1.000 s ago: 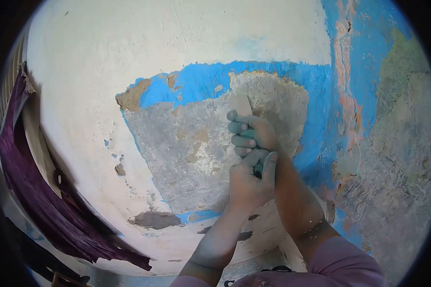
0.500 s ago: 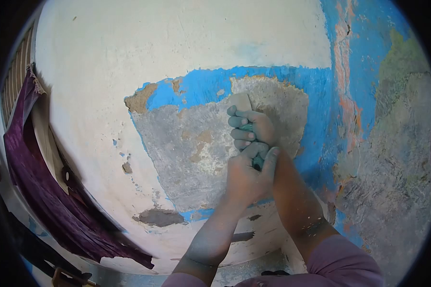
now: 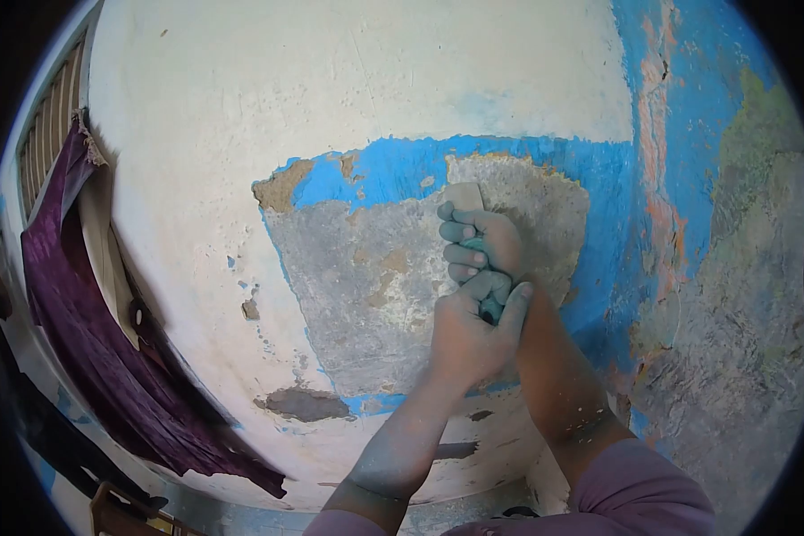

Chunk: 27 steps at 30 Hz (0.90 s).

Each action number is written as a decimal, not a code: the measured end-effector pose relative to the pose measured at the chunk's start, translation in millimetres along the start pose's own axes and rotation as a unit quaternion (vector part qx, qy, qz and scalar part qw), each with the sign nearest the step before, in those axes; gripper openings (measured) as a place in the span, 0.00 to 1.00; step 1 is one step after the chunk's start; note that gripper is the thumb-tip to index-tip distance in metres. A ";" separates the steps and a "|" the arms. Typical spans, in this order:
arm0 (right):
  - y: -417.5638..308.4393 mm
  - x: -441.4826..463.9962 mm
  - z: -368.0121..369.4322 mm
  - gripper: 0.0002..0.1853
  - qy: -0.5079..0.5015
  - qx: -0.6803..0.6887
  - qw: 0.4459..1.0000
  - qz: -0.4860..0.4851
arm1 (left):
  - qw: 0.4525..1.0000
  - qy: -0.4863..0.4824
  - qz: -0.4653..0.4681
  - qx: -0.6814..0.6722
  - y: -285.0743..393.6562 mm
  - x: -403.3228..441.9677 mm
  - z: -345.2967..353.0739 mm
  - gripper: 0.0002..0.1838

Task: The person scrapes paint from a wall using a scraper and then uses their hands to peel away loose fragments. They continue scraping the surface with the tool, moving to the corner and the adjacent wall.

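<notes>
A paint scraper (image 3: 466,194) is gripped by both my hands against the wall, its flat pale blade pointing up. My right hand (image 3: 491,243) is wrapped around it just below the blade. Underneath, my left hand (image 3: 475,326) is closed on the lower end of the green handle, touching the right wrist. Most of the handle is hidden by fingers. The blade lies at the bare grey patch (image 3: 357,286), near the blue paint strip (image 3: 393,165) above it. Dust coats both hands.
Off-white paint (image 3: 348,71) covers the wall above and left. A purple cloth (image 3: 71,295) hangs at the left beside a slatted opening (image 3: 54,125). To the right are blue paint and rough grey plaster (image 3: 732,384). A wooden piece of furniture (image 3: 116,509) stands lower left.
The view has shifted, so the wall and hands appear slightly farther right and lower. Both hands keep their grip, and the blade stays at nearly the same place on the wall.
</notes>
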State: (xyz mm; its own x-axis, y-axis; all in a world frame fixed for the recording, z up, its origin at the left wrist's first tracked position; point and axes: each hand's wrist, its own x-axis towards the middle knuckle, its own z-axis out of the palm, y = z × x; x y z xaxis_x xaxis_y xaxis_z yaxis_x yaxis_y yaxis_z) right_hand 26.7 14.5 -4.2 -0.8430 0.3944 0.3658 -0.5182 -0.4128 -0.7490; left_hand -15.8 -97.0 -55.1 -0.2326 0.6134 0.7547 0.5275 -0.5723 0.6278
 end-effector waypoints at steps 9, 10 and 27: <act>31.2 -32.7 -5.0 0.18 0.134 -0.162 0.977 -0.047 | 1.000 0.002 0.016 0.000 -32.5 -9.8 -6.7 0.08; 37.8 -39.8 -2.4 0.18 0.135 -0.163 0.976 -0.048 | 1.000 0.002 0.017 -0.002 -33.4 -6.6 -11.3 0.08; 27.8 -57.4 -10.8 0.11 0.229 -0.518 0.788 -0.242 | 0.741 -0.020 0.407 0.534 -37.0 102.1 -125.8 0.32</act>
State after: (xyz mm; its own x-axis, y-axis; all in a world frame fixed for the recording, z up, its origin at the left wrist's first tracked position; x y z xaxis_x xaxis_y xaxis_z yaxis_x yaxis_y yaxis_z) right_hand 62.2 -10.8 -51.9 -0.3200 0.6525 0.6869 -0.1671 0.6748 -0.7189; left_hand -161.9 -81.6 22.7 0.5308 0.3289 0.7811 0.8305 -0.0183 -0.5567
